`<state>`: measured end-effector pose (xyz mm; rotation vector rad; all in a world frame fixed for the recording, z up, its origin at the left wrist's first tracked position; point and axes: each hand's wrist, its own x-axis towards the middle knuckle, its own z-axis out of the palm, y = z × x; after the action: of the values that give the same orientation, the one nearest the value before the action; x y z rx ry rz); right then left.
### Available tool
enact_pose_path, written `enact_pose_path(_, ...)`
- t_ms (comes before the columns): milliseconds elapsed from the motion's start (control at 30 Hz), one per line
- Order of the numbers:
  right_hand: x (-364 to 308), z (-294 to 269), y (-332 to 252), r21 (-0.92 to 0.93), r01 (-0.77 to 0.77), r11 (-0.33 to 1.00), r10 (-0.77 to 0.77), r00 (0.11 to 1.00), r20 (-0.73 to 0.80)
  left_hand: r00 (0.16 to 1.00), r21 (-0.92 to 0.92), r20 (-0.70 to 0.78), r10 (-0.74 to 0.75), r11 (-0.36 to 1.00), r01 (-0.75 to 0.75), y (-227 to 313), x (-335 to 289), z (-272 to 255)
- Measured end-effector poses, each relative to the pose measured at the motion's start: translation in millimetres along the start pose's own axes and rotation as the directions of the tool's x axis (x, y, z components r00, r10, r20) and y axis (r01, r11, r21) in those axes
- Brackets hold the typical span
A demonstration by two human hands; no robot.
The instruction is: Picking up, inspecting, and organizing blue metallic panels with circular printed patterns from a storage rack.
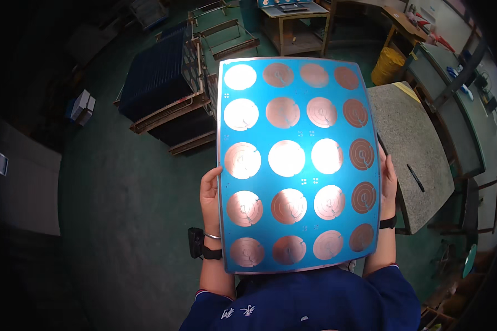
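A large blue circuit-board panel (264,132) with rows of round copper patches is held up in front of me, tilted so that some patches glare white. My left hand (209,185) grips its left edge, fingertips curling onto the rim and the rest partly behind it. At the right edge, my right hand (389,175) has hold of the same panel, with part of the hand hidden behind it. The panel's lower edge is close to my dark blue shirt. Beyond my right hand, a black pen (416,177) lies on a grey speckled tabletop (433,143).
Far left of the panel stands a metal rack (165,118) of dark, closely stacked sheets. A workbench (298,12) is at the back, near a yellow bin (388,65). Along the right runs a long green-topped bench (458,105). A small white box (83,106) sits on the floor.
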<state>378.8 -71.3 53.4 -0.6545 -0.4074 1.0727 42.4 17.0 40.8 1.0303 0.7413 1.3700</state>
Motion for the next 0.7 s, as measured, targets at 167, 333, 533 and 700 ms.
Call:
enact_pose_path(167, 1, -44, 6, -0.141, -0.27, 0.952, 0.279, 0.959, 0.05, 0.98, -0.275, -0.058, -0.191, 0.947, 0.169, 18, -8, 37)
enact_pose_path(333, 4, -54, 17, -0.05, -0.143, 0.989, 0.145, 0.988, 0.053, 0.974, -0.319, -0.012, -0.227, 0.924, 0.212, 24, -15, 39)
enact_pose_path(533, 10, -29, 28, 0.104, 0.006, 0.995, -0.015, 0.997, 0.08, 0.959, -0.654, 0.178, -0.219, 0.702, 0.282, -28, -26, -25)
enact_pose_path(700, 4, -30, 37, 0.167, 0.057, 0.984, -0.064, 0.997, 0.038, 0.946, -0.542, 0.214, -0.245, 0.776, 0.324, -24, -30, 3)
